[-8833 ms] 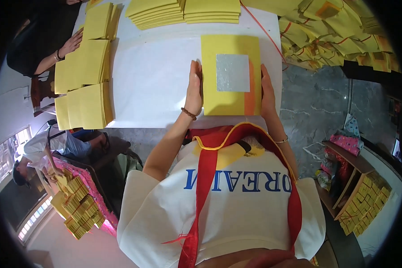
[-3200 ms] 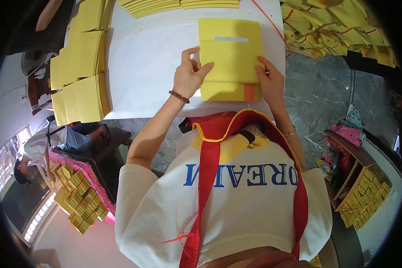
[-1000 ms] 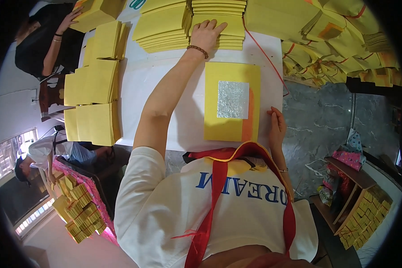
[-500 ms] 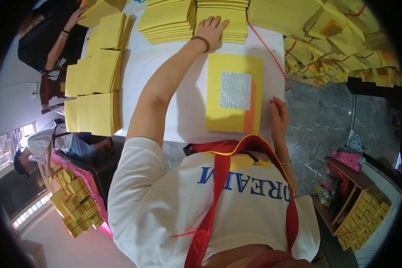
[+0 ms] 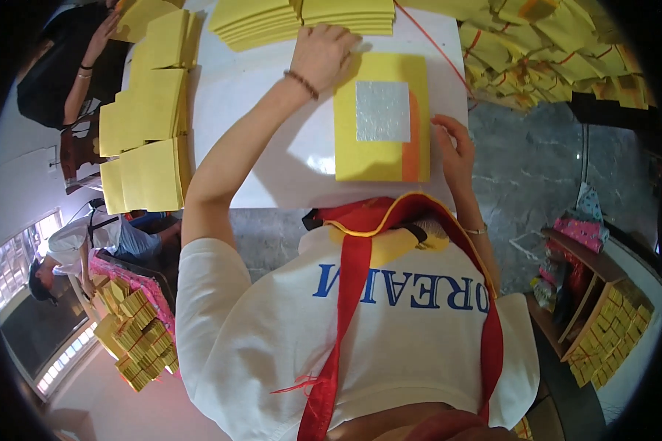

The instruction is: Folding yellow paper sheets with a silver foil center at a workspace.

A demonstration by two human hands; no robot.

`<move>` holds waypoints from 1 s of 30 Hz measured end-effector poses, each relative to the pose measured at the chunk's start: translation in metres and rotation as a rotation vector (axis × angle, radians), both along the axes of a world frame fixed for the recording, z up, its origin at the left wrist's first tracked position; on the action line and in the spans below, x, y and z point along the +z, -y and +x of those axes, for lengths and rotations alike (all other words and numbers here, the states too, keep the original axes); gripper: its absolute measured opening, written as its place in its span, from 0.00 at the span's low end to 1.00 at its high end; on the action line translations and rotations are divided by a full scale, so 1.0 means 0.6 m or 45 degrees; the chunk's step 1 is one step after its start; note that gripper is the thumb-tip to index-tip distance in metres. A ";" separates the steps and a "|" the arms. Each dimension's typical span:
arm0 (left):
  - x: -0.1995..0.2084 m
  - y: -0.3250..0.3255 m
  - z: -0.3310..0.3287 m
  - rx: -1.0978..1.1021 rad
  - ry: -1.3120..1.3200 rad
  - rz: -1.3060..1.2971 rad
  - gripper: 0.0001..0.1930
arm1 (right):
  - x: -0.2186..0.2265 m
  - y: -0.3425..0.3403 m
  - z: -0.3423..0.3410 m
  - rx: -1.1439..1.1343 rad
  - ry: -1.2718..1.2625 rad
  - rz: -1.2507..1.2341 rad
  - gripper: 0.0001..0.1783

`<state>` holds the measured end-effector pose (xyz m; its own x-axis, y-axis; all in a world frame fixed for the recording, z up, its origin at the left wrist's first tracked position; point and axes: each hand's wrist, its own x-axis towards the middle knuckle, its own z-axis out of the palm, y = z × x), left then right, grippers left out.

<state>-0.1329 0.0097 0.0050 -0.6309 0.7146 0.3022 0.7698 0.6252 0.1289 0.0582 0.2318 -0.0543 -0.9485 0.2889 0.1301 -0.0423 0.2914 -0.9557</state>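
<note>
On the white tabletop in front of me lies a yellow paper sheet (image 5: 379,162), bearing a silver foil square (image 5: 382,110) and an orange strip (image 5: 413,125). My left hand (image 5: 324,59), with a beaded bracelet at its wrist, is at the sheet's upper left corner, just in front of the stacked yellow paper (image 5: 349,16). Its fingers are bent but apart, with nothing visibly held. Beside the sheet's right edge, my right hand (image 5: 456,151) is loosely curled, fingers apart and holding nothing.
More yellow paper stacks (image 5: 151,173) line the table's left side. Bundles of yellow paper tied in red (image 5: 552,59) fill the far right. A red cord (image 5: 434,44) crosses the table's right edge. One person's arm (image 5: 88,77) reaches in at far left; another person (image 5: 88,235) is at lower left.
My left hand has come off the top of the stack, moving left and toward me to the sheet's upper corner. My right hand stays beside the sheet. The whole view has shifted somewhat.
</note>
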 end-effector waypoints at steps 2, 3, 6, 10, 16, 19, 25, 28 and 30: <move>0.006 0.018 0.087 -0.152 0.205 -0.035 0.13 | -0.001 0.006 0.000 0.048 -0.002 0.096 0.12; -0.011 0.027 0.125 -0.281 0.265 0.017 0.10 | -0.002 0.008 -0.003 0.094 -0.031 0.196 0.11; -0.024 0.042 0.219 -0.355 0.319 0.058 0.15 | -0.018 0.017 0.000 0.055 0.108 -0.111 0.12; -0.027 0.048 0.264 -0.250 0.287 0.013 0.29 | -0.027 0.020 0.002 0.020 0.216 -0.423 0.11; -0.067 0.040 0.278 -0.042 0.356 0.168 0.42 | -0.019 0.037 -0.004 0.020 0.098 -0.553 0.20; -0.083 0.039 0.278 -0.032 0.412 0.266 0.43 | -0.022 0.050 -0.012 -0.044 0.076 -0.896 0.23; -0.065 0.033 0.285 0.021 0.319 0.065 0.41 | -0.038 0.025 -0.006 0.114 0.092 -0.746 0.21; -0.054 0.031 0.287 -0.007 0.272 0.079 0.36 | -0.022 0.008 0.005 0.191 0.068 -0.340 0.17; -0.055 0.033 0.287 -0.050 0.258 0.122 0.33 | -0.017 0.005 0.011 0.196 0.067 0.106 0.13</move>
<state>0.0395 -0.0101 -0.0277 -0.6580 0.7139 0.2394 0.7455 0.5728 0.3407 0.0650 0.2285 -0.0646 -0.9868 0.1304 0.0963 -0.0428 0.3634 -0.9306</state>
